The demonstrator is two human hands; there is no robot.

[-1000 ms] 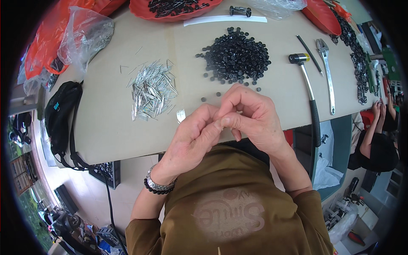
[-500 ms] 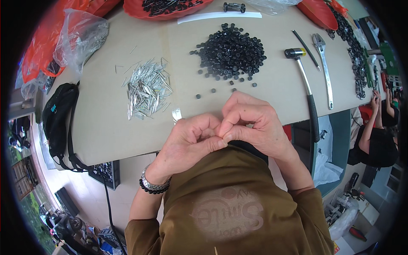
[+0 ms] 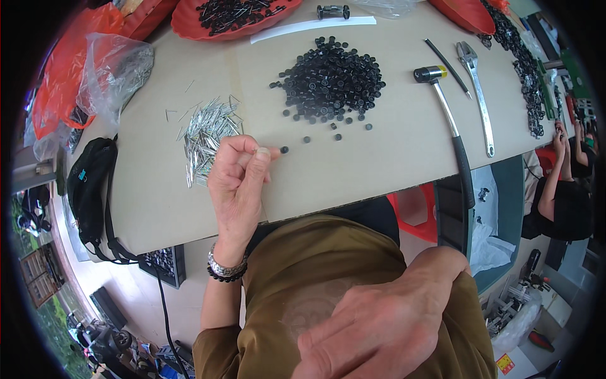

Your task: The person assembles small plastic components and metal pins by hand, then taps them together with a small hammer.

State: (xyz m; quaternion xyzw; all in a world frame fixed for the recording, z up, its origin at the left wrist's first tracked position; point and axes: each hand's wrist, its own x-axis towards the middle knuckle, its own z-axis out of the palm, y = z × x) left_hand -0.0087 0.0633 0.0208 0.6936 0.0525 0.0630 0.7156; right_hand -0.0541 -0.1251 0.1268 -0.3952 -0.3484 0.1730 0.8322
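Two hands: the left hand (image 3: pixel 242 177) pinches narrow, contents hidden, thin silver metal pins (image 3: pixel 199 139) heaped to its left, a small round black plastic-looking wheel (image 3: pixel 284 150) just right. The right hand's (image 3: pixel 379 322) grip I can't tell. Light fingertip pressure should work best.

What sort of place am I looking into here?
Probably a small assembly workshop: a pile of thin metal pins and a heap of small round black parts lie on the worktable, with a hammer and an adjustable wrench.
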